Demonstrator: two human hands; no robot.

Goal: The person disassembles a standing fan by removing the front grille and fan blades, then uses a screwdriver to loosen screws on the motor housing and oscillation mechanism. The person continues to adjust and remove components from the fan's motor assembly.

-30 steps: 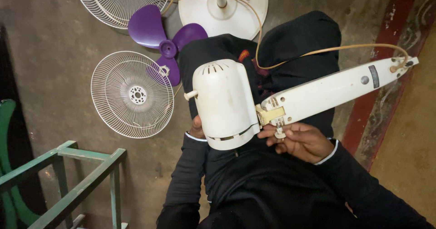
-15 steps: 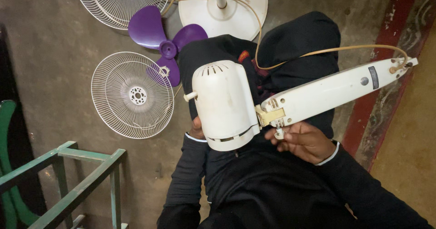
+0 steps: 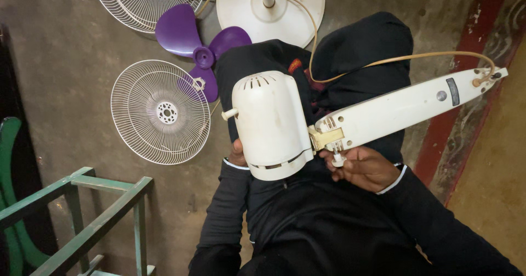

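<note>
One white fan body lies across the person's lap: a motor housing joined to a long neck. On the floor beyond sit one round white base, two wire guards and one purple three-blade propeller. The right hand pinches a small white knob under the joint. The left hand supports the housing from beneath, its grip hidden.
</note>
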